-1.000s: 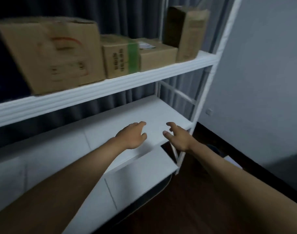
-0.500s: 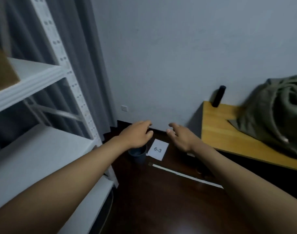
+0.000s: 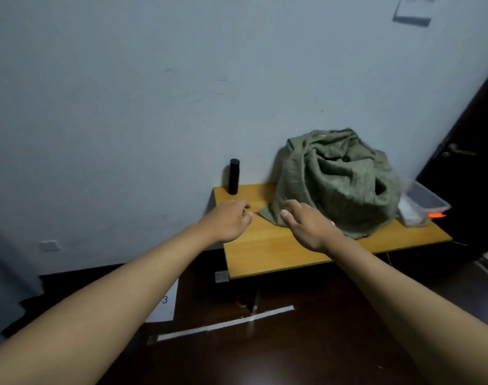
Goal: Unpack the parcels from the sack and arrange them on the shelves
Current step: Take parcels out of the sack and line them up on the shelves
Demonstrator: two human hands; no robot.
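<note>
Both hands reach out, left hand (image 3: 231, 219) and right hand (image 3: 306, 225) empty, fingers loosely apart. The green sack (image 3: 340, 182) slumps on the bench (image 3: 265, 254); best to spread its mouth wide before lifting a parcel.

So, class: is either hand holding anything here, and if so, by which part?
Nothing is held. The left hand and right hand reach, fingers loose, toward the green sack on the wooden table.

We cannot see inside the crumpled sack (image 3: 337, 182); our left arm hides most of the floor paper (image 3: 165, 304), and the far-right plastic box (image 3: 420, 204) is blurred.
</note>
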